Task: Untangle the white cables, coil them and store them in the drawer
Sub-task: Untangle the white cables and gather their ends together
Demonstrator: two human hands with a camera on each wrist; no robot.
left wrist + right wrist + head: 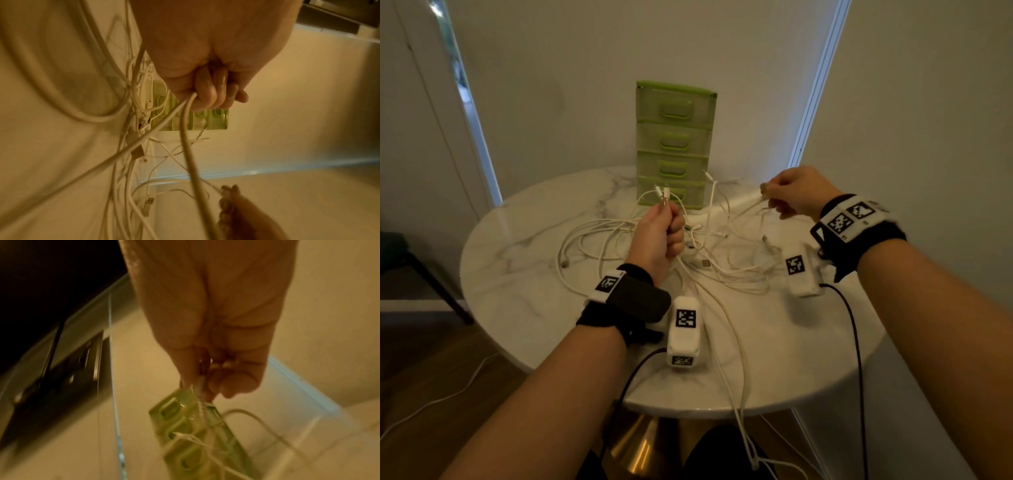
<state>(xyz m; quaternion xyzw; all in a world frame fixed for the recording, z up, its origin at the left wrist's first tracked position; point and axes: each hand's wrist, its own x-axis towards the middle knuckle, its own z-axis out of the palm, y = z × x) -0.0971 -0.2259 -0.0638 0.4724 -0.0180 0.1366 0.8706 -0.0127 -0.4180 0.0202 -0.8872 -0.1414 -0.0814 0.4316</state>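
Observation:
A tangle of white cables (709, 250) lies on the round marble table (524, 294) in front of a green drawer unit (675, 144) with all drawers closed. My left hand (664, 229) is fisted round two cable ends, whose plugs (662, 192) stick up above it; the strands (185, 116) run down from the fist. My right hand (791, 195), raised to the right of the unit, pinches a thin cable (748, 205) pulled taut out of the tangle. The right wrist view shows that cable (199, 391) between thumb and fingers.
One long cable (736, 394) hangs off the table's front edge toward my lap. Another white cord (441, 397) lies on the wooden floor at the left. A dark chair leg (438, 291) stands left of the table. Walls close in behind.

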